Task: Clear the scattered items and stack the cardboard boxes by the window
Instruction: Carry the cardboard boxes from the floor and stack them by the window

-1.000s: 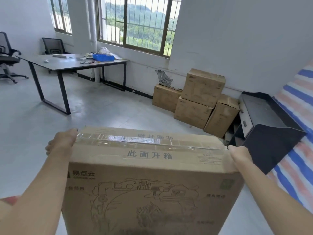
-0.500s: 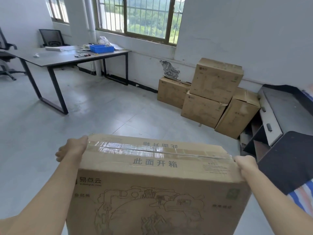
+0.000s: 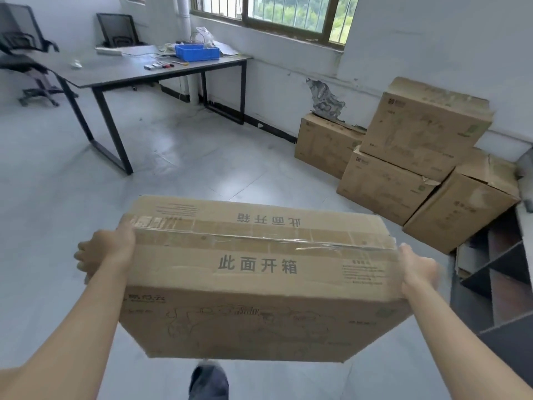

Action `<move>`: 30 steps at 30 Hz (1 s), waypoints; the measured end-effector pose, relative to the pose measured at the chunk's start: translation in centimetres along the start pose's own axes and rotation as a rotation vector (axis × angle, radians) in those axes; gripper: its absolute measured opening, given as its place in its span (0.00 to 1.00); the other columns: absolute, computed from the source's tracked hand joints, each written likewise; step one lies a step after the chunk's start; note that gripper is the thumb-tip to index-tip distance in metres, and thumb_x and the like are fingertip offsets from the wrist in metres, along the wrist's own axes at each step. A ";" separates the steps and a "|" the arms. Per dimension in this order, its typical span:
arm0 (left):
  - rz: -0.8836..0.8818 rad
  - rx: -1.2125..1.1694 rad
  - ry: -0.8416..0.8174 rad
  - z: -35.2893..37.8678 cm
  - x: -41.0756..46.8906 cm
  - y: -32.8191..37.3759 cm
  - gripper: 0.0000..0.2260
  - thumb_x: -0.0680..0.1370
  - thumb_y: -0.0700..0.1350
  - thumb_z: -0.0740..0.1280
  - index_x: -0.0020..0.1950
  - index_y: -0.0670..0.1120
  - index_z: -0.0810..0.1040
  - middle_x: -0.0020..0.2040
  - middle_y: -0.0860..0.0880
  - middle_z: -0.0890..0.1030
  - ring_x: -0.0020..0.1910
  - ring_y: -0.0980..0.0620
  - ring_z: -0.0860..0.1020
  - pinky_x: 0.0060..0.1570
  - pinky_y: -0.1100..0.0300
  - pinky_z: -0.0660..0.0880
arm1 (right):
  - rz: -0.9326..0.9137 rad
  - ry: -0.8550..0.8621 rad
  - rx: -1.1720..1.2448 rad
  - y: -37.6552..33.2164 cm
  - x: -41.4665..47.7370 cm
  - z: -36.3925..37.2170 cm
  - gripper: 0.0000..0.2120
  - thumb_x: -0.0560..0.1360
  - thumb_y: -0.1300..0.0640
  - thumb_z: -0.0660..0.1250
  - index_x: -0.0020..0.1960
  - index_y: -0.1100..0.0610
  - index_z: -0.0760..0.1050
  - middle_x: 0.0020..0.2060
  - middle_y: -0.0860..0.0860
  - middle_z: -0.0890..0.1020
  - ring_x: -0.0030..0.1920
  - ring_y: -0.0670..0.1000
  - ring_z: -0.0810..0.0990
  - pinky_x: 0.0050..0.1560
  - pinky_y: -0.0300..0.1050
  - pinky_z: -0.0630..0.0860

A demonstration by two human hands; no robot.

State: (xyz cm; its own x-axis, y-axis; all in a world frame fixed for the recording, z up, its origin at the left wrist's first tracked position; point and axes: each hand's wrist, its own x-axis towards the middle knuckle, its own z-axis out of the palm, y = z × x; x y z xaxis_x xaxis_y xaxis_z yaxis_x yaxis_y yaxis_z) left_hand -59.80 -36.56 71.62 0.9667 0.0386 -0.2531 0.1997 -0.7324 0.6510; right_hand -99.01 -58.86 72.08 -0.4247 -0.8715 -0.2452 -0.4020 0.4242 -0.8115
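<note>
Brown cardboard fills your view: the box (image 3: 259, 272) hangs in the air between your two hands, above the grey floor (image 3: 202, 168), its taped top facing up at you. Your left hand (image 3: 106, 252) grips the box's left end, thumb on the top edge and fingers curled at the side. Your right hand (image 3: 418, 269) is pressed to the right end. It is blurred and its fingers are hidden, so I cannot tell how far they close. The box is well apart from the stacked boxes (image 3: 418, 134) by the window (image 3: 288, 13), ahead and to your right. A desk (image 3: 115, 70) stands to the left.
</note>
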 end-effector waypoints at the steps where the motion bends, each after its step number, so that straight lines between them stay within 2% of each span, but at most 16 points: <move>1: -0.005 -0.014 0.018 0.9 0.8 1.0 0.35 0.76 0.64 0.58 0.66 0.35 0.69 0.67 0.34 0.66 0.66 0.35 0.64 0.64 0.43 0.62 | -0.003 0.015 0.003 -1.0 0.7 1.4 0.17 0.74 0.49 0.63 0.37 0.63 0.70 0.34 0.55 0.74 0.40 0.58 0.73 0.45 0.54 0.74; 4: -0.030 -0.041 0.028 3.7 4.5 4.4 0.31 0.77 0.60 0.58 0.66 0.34 0.69 0.67 0.34 0.66 0.66 0.35 0.63 0.65 0.44 0.61 | -0.023 0.031 -0.005 -4.8 3.3 6.0 0.16 0.75 0.52 0.62 0.37 0.64 0.69 0.41 0.59 0.76 0.42 0.59 0.74 0.50 0.55 0.74; 8: -0.046 -0.052 -0.007 7.6 9.7 10.3 0.26 0.77 0.53 0.57 0.65 0.34 0.69 0.66 0.33 0.66 0.66 0.35 0.64 0.64 0.44 0.61 | -0.061 0.053 -0.037 -11.2 6.3 11.6 0.15 0.76 0.55 0.61 0.50 0.68 0.73 0.52 0.65 0.78 0.53 0.64 0.76 0.52 0.52 0.71; 10: -0.054 -0.056 -0.049 9.7 11.9 13.7 0.25 0.77 0.53 0.57 0.65 0.34 0.69 0.66 0.33 0.66 0.65 0.35 0.64 0.64 0.44 0.61 | -0.059 0.068 -0.060 -14.2 7.9 13.6 0.12 0.76 0.56 0.61 0.48 0.66 0.71 0.54 0.65 0.77 0.53 0.64 0.76 0.52 0.53 0.71; 13: -0.023 -0.068 -0.100 12.9 14.5 19.0 0.25 0.77 0.52 0.57 0.66 0.35 0.69 0.66 0.34 0.66 0.65 0.35 0.64 0.64 0.44 0.62 | -0.045 0.110 -0.058 -17.8 11.1 16.1 0.14 0.76 0.55 0.60 0.51 0.67 0.71 0.54 0.65 0.77 0.52 0.64 0.76 0.49 0.51 0.70; 15: -0.004 -0.040 -0.119 14.7 15.9 21.8 0.24 0.77 0.52 0.56 0.65 0.35 0.69 0.66 0.34 0.66 0.65 0.35 0.64 0.63 0.43 0.62 | -0.016 0.163 -0.064 -19.2 12.6 17.2 0.15 0.76 0.55 0.60 0.52 0.67 0.71 0.50 0.63 0.77 0.52 0.64 0.76 0.48 0.51 0.70; 19: 0.027 -0.051 -0.099 18.5 18.1 26.5 0.23 0.78 0.51 0.55 0.64 0.35 0.71 0.65 0.34 0.67 0.64 0.35 0.65 0.63 0.42 0.62 | 0.016 0.180 -0.041 -21.4 16.0 20.6 0.11 0.75 0.56 0.58 0.44 0.65 0.69 0.42 0.60 0.75 0.42 0.60 0.73 0.47 0.53 0.72; 22: 0.049 -0.018 -0.095 21.4 19.8 30.3 0.23 0.78 0.50 0.54 0.64 0.35 0.71 0.66 0.34 0.67 0.64 0.35 0.65 0.64 0.43 0.62 | 0.043 0.178 -0.048 -23.3 19.4 23.7 0.11 0.74 0.56 0.58 0.45 0.66 0.70 0.42 0.60 0.76 0.42 0.60 0.74 0.44 0.51 0.70; 27: 0.046 -0.014 -0.107 27.0 22.7 38.0 0.22 0.77 0.50 0.54 0.63 0.37 0.72 0.65 0.35 0.67 0.63 0.36 0.65 0.62 0.45 0.62 | 0.060 0.142 -0.012 -28.3 27.2 29.5 0.15 0.73 0.56 0.58 0.52 0.67 0.73 0.45 0.60 0.76 0.44 0.60 0.73 0.46 0.50 0.69; 30: 0.020 -0.014 -0.101 30.6 24.2 42.8 0.21 0.77 0.51 0.54 0.62 0.37 0.72 0.65 0.36 0.67 0.63 0.36 0.65 0.62 0.45 0.63 | 0.046 0.107 -0.024 -32.0 32.3 33.0 0.12 0.72 0.58 0.58 0.48 0.67 0.72 0.43 0.59 0.74 0.44 0.61 0.73 0.44 0.48 0.67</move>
State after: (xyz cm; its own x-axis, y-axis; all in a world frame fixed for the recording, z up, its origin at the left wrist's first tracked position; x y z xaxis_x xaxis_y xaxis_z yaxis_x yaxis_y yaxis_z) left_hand -32.75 -87.82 71.45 0.9494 -0.0455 -0.3107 0.1833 -0.7229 0.6662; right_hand -73.07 -108.72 72.59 -0.5267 -0.8204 -0.2225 -0.3987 0.4696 -0.7877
